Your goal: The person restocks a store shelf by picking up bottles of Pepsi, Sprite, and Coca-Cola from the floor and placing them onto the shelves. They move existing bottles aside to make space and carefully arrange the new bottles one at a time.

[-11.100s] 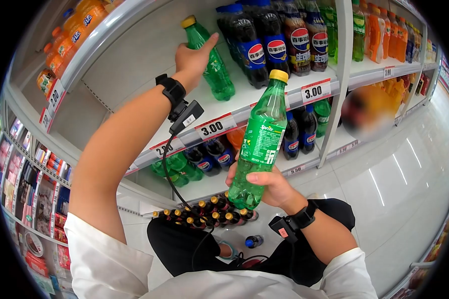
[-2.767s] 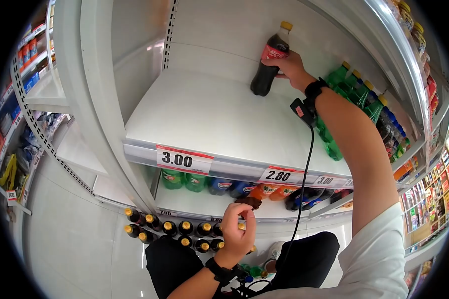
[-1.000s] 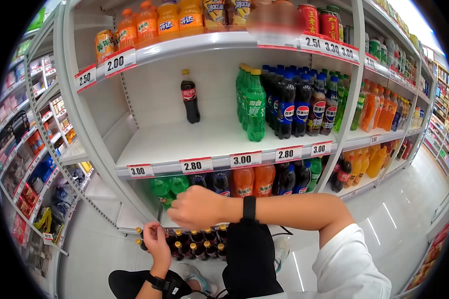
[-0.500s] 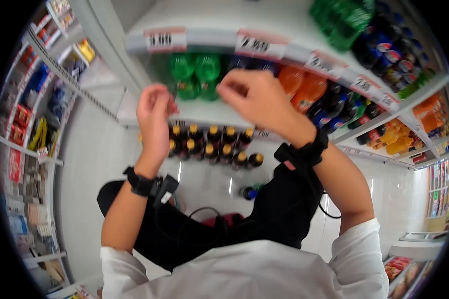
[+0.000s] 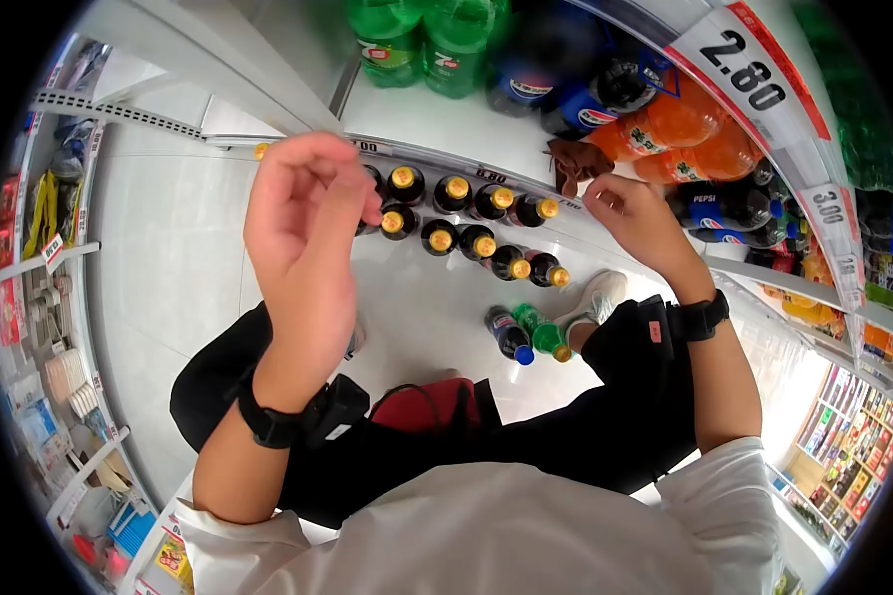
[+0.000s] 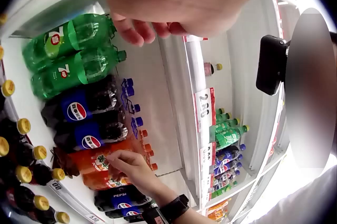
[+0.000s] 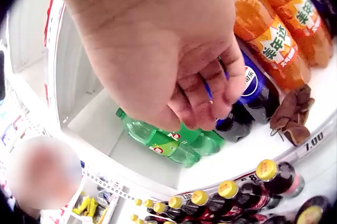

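Note:
My left hand hangs in front of the lower shelf with loosely curled fingers, holding nothing. Below and beside it, cola bottles with yellow caps stand in rows on the floor. My right hand, also loosely curled around nothing, is near the shelf edge beside a crumpled brown cloth. That cloth lies on the shelf in front of the orange soda bottles. On the upper shelf, the left wrist view shows a single cola bottle apart from the green Sprite bottles.
On the lower shelf are large 7UP bottles, Pepsi bottles and orange soda. A blue-capped bottle and a green bottle lie on the floor by a shoe. A shelf post rises at left.
Earlier my hands held Sprite bottles, then my right hand held a cola bottle on the upper shelf and released it there. Both hands have since come down, and the head view has tilted toward the floor.

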The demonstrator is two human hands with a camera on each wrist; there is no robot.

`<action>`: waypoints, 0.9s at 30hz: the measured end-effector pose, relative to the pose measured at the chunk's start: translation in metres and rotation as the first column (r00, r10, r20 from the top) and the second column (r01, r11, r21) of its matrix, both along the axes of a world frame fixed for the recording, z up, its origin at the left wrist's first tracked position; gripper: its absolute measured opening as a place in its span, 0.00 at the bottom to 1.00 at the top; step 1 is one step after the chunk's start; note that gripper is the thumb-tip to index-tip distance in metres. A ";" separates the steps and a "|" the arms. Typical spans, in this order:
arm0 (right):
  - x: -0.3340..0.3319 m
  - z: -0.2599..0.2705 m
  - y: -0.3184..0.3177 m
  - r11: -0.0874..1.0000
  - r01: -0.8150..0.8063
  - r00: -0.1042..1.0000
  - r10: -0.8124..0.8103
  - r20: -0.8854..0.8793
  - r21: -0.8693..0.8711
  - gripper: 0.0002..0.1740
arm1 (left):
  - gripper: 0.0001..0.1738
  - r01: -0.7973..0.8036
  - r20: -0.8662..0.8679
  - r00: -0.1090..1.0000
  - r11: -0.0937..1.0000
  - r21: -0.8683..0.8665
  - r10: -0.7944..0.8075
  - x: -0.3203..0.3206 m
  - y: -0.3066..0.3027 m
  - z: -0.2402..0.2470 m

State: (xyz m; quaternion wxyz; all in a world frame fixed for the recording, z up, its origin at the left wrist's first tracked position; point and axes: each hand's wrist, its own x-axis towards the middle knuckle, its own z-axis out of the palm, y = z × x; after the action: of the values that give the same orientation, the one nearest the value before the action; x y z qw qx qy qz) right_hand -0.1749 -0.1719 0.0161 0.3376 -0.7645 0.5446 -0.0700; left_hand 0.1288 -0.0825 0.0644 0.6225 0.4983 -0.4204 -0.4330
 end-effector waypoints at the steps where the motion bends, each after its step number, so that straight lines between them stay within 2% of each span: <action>1: -0.002 0.001 0.004 1.000 0.011 1.000 -0.011 -0.002 0.003 0.10 | 0.08 0.011 -0.002 1.000 1.000 0.003 -0.011 -0.003 0.003 0.002; 4: -0.001 0.005 0.023 0.996 -0.076 0.997 0.075 0.012 0.037 0.09 | 0.09 -0.001 -0.058 0.998 0.999 0.037 0.003 -0.007 0.017 0.008; 5: -0.001 0.008 0.026 0.995 -0.056 0.998 0.058 -0.022 0.085 0.09 | 0.09 0.038 -0.035 0.999 0.999 -0.011 -0.038 -0.005 0.021 0.006; 6: -0.006 0.002 0.027 0.996 -0.058 0.997 0.061 -0.047 0.061 0.10 | 0.09 0.077 -0.011 0.997 0.995 -0.066 -0.078 -0.003 0.023 0.006; 9: -0.018 -0.031 0.041 0.997 -0.071 0.989 0.074 -0.128 0.027 0.13 | 0.09 0.055 -0.015 0.998 0.996 -0.064 -0.056 -0.003 0.029 0.007; 11: -0.021 -0.060 0.055 0.990 -0.099 0.958 0.122 -0.258 0.098 0.18 | 0.10 0.045 -0.052 0.997 0.995 -0.085 -0.049 -0.002 0.032 0.007; 12: -0.022 -0.072 0.067 0.985 -0.162 0.953 0.173 -0.250 0.061 0.21 | 0.09 0.030 -0.065 0.997 0.997 -0.067 -0.035 -0.003 0.035 0.009; 13: -0.022 -0.089 0.077 0.987 -0.152 0.946 0.163 -0.279 0.059 0.22 | 0.09 0.016 -0.077 0.997 0.999 -0.049 -0.019 -0.004 0.037 0.009; 15: -0.025 -0.115 0.091 0.978 -0.195 0.948 0.208 -0.240 0.074 0.21 | 0.08 0.011 -0.117 0.993 0.998 -0.058 -0.017 -0.006 0.040 0.005; 17: -0.022 -0.129 0.102 0.981 -0.188 0.956 0.193 -0.222 0.043 0.20 | 0.09 0.026 -0.088 0.996 1.000 -0.005 -0.026 -0.010 0.041 0.003; 18: -0.022 -0.138 0.104 0.986 -0.164 0.960 0.160 -0.229 0.001 0.19 | 0.08 0.029 -0.138 0.990 0.999 -0.031 -0.033 -0.012 0.039 -0.006; 20: -0.022 -0.153 0.103 0.992 -0.103 0.971 0.084 -0.225 -0.077 0.15 | 0.08 0.035 -0.131 0.991 0.999 -0.008 -0.036 -0.014 0.038 -0.013; 24: -0.028 -0.148 0.091 0.992 -0.092 0.967 0.067 -0.245 -0.091 0.12 | 0.08 0.063 -0.100 0.993 0.995 0.077 -0.055 -0.018 0.039 -0.020; 27: -0.030 -0.094 0.082 0.990 -0.073 0.975 0.044 -0.219 -0.125 0.09 | 0.08 0.127 -0.062 0.991 0.980 0.152 -0.118 -0.023 0.041 -0.029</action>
State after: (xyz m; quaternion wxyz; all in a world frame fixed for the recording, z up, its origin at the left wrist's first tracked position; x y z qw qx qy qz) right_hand -0.2054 -0.0902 -0.0782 0.2271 -0.8039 0.5495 -0.0126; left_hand 0.1062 -0.0419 0.0352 0.5647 0.5069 -0.3985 -0.5151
